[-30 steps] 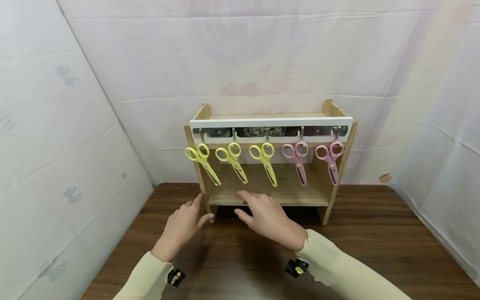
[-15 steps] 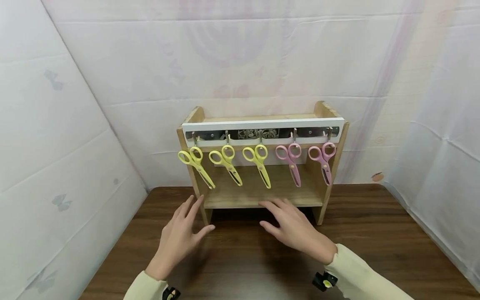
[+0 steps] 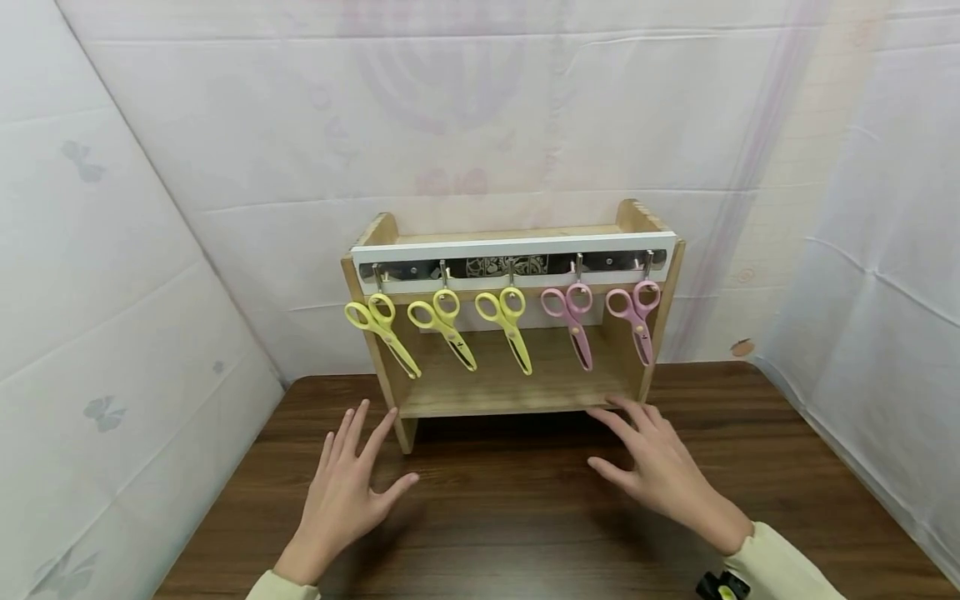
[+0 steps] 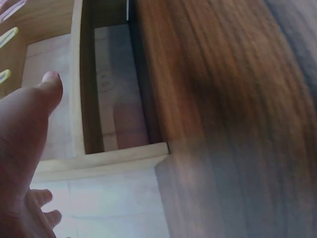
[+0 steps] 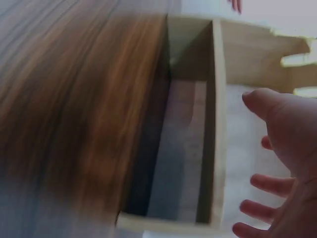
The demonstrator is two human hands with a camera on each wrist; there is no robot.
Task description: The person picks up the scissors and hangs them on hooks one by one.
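Observation:
A small wooden shelf stands on the table, with a white hook rail across its upper front. From the hooks hang several scissors by one loop each: left yellow scissors, more yellow scissors, middle yellow scissors, pink scissors and right pink scissors. My left hand, fingers spread, is in front of the shelf's left side, holding nothing. My right hand has its fingers spread near the shelf's lower right front, also holding nothing.
The dark wood table extends in front of the shelf and to both sides. White patterned sheeting covers the wall behind, and similar sheeting rises along the left edge.
My right hand has moved to the right along the shelf's lower front. My left hand has drawn slightly left and its fingers have spread. The scissors still hang on their hooks.

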